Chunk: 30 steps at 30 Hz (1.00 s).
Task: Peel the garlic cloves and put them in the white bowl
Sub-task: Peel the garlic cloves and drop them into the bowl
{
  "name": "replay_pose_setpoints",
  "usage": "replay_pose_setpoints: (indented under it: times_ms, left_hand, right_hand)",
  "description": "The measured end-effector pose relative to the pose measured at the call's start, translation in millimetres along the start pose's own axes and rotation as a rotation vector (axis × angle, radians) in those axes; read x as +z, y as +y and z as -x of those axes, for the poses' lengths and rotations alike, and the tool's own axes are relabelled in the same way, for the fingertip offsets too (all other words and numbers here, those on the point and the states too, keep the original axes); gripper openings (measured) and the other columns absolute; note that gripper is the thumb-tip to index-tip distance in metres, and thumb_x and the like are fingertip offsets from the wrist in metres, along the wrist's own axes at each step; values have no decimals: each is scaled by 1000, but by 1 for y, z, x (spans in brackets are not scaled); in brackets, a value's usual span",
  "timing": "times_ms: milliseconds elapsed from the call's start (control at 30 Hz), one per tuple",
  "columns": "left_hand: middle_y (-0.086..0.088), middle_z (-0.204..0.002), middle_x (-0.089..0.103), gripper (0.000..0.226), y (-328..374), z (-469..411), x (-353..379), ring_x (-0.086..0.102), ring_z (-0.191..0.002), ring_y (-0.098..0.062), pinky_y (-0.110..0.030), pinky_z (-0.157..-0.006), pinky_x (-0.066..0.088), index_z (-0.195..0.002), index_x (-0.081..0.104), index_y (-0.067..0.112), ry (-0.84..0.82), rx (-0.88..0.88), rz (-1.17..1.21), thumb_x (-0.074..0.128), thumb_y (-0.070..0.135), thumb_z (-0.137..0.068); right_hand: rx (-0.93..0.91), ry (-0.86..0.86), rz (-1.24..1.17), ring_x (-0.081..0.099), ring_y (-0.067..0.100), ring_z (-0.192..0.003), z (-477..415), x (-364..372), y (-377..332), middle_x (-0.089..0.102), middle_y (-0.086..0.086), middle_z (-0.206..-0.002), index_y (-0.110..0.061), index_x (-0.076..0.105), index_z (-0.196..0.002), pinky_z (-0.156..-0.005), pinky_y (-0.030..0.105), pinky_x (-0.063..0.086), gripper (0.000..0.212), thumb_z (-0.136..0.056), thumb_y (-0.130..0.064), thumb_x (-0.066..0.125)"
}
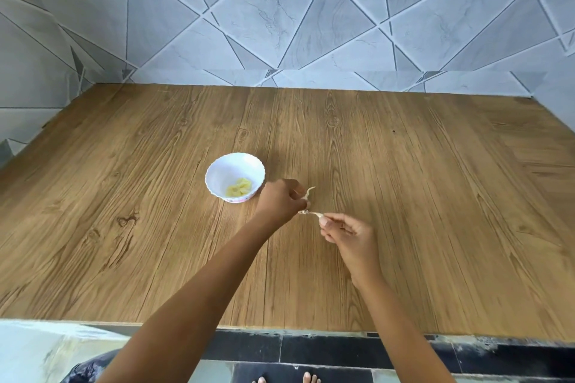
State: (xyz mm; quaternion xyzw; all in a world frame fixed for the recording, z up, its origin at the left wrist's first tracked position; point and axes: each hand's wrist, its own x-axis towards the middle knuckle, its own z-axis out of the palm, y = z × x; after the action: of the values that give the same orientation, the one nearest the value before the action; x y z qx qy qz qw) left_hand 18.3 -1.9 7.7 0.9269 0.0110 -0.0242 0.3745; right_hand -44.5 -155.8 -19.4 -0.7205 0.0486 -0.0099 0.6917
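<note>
Right hand (348, 233): thumb and forefinger tips pinch a small pale garlic clove (318, 214), other fingers curled in loosely. The clove's end pokes out left toward the left hand, with a ragged bit of skin hanging off it. The clove is held above the table, just right of the bowl.

Left hand (281, 199): fingers curled tight, tips pinching a thin pale strip of papery garlic skin (310, 190) that sticks up past the knuckles. The two hands are near each other but not touching.

A white scalloped-rim bowl (231, 166) sits just left of the left hand. Yellowish peeled garlic cloves (239, 188) lie in its bottom.

Everything is on a brown wood-grain table (435, 196), with a grey marbled triangle-pattern tile wall (280, 15) behind it. Both bare forearms reach in from the bottom edge.
</note>
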Motion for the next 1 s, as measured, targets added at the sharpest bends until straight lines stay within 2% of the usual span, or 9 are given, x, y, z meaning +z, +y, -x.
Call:
replay_pose_setpoints:
  times_ms: [133,267,500,600,667,733,800,900,1000]
  left_hand:
    - [-4,-87,72,7,-2,25,-16,60,-66,-5,-21,-68,50,-90,72,11,126,-35,230,68,15,-85]
    - [-15,-91,70,12,-6,68,-29,65,-70,-15,-25,-69,54,-90,71,5,-92,-108,487,63,14,-90]
    - [-11,-78,66,17,-26,98,-42,61,-65,-9,-16,-60,51,-94,69,-2,-183,-228,455,67,14,-86]
    - [-8,-81,68,13,-32,100,-46,64,-72,-11,-18,-64,52,-93,66,1,-254,-237,540,65,13,-88]
    - [-7,-77,69,8,-38,101,-51,64,-68,-9,-18,-63,53,-88,67,4,-228,-232,570,67,11,-87]
    - [-9,-76,69,6,-46,97,-55,63,-65,-9,-17,-62,53,-86,70,3,-214,-202,458,67,9,-86]
    - [-13,-79,71,3,-53,93,-57,65,-67,-14,-20,-65,55,-84,72,4,-251,-167,288,69,5,-84]
    - [-11,-79,72,4,-57,86,-55,68,-67,-16,-20,-65,55,-84,72,6,-311,-111,84,71,9,-82]
    - [-4,-75,70,4,-52,80,-52,64,-64,-10,-18,-63,52,-79,71,8,-291,-80,-4,72,11,-81]
  right_hand:
    - [-101,-98,78,69,11,-76,6,1,4,73,-5,-81,-28,70,-91,-72,26,56,16,-83,-15,69]
    - [-114,-179,26,70,13,-77,14,12,4,73,-4,-81,-22,70,-91,-74,29,57,16,-84,-9,68]
    - [-180,-256,74,65,6,-80,32,39,5,70,-4,-81,-25,54,-94,-75,25,52,24,-84,-9,68]
    - [-212,-254,109,65,6,-84,40,44,7,70,-6,-85,-27,52,-100,-76,20,50,25,-85,-14,68]
    - [-343,-173,309,66,12,-91,46,46,12,68,-10,-98,-25,58,-107,-79,25,53,19,-89,-28,62]
    - [-484,-98,660,60,23,-112,50,46,23,62,-2,-122,-14,58,-123,-93,39,51,44,-93,-44,45]
    - [-485,-91,1005,34,23,-137,53,46,35,39,6,-146,-9,44,-139,-111,42,29,62,-95,-50,28]
    - [-434,-57,1266,28,21,-137,58,48,40,37,9,-147,-6,42,-139,-110,43,23,64,-97,-49,20]
    - [-394,-75,1276,25,21,-139,57,50,41,33,8,-150,-7,38,-141,-112,44,18,67,-98,-51,11]
